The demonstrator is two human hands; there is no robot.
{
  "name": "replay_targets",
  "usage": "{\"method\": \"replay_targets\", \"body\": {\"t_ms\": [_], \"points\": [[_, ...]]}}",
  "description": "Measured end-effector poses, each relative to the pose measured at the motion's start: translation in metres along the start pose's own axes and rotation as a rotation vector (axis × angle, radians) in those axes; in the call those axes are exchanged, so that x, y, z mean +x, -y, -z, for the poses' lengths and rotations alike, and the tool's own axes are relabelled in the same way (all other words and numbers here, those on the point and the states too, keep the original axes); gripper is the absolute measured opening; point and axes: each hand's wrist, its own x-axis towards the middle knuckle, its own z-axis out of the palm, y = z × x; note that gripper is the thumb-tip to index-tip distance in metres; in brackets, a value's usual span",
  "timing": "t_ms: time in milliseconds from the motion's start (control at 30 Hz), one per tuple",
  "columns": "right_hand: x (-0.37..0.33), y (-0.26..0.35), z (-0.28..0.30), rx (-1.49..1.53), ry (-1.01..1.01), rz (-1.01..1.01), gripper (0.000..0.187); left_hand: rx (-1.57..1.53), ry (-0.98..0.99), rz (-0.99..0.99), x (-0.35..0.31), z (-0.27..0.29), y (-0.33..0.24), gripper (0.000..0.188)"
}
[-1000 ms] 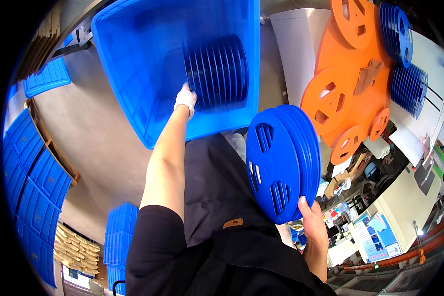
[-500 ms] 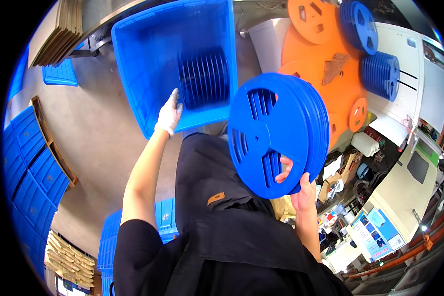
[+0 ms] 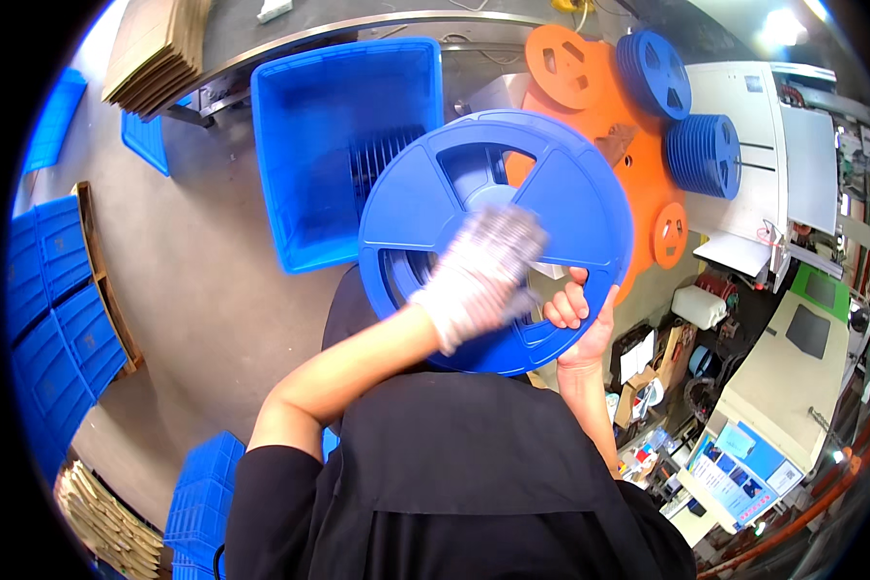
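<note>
A large stack of blue plastic reels (image 3: 561, 184) faces me in front of my chest, its front disc showing wide cut-out windows. My bare right hand (image 3: 580, 317) grips its lower right rim, the fingers coming through a window. Over the middle of the front disc is my left hand (image 3: 483, 271), in a pale glove and smeared by motion; its fingers do not show clearly, nor whether they touch the disc. Behind the reels, partly hidden, stands a deep blue bin (image 3: 300, 155) with more reels (image 3: 382, 155) standing on edge inside it.
To the right is an orange turntable (image 3: 590, 135) carrying blue reels (image 3: 703, 157) and orange discs (image 3: 558, 66). Blue crates (image 3: 68, 280) sit by a wooden pallet at left. Cardboard sheets (image 3: 159, 53) lie at the upper left, beside a metal-edged table (image 3: 338, 31).
My left hand has swung from beside the bin to the front of the reels. The reels have moved left and turned to face me more squarely, still in my right hand.
</note>
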Motion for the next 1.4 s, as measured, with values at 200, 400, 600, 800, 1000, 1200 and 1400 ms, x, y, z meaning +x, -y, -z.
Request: {"method": "replay_targets", "body": {"t_ms": [200,400,600,800,1000,1200,1400], "points": [[-0.015,0.004,0.005,0.025,-0.01,-0.002,0.062,0.101,-0.027,0.151,-0.017,0.009,0.033,0.062],[-0.006,0.016,0.014,0.067,-0.056,0.007,0.062,0.369,0.129,0.016,-0.095,0.04,0.119,0.063],[0.01,0.026,-0.002,0.104,-0.034,-0.023,0.06,0.175,0.32,-0.314,-0.106,0.061,0.088,0.06],[0.022,0.03,-0.021,-0.037,-0.048,-0.013,0.066,0.383,0.284,-0.315,-0.11,0.046,0.093,0.037],[0.033,0.029,-0.055,-0.352,-0.228,0.015,0.065,-0.364,0.024,0.197,-0.123,0.054,0.09,0.034],[0.028,0.012,-0.025,-0.753,-0.451,-0.05,0.057,-1.717,-0.23,0.623,-0.145,0.056,0.114,0.037],[0.025,-0.002,-0.021,-0.851,-0.575,0.032,0.042,-1.872,-0.284,0.714,-0.176,0.055,0.153,0.045]]}}
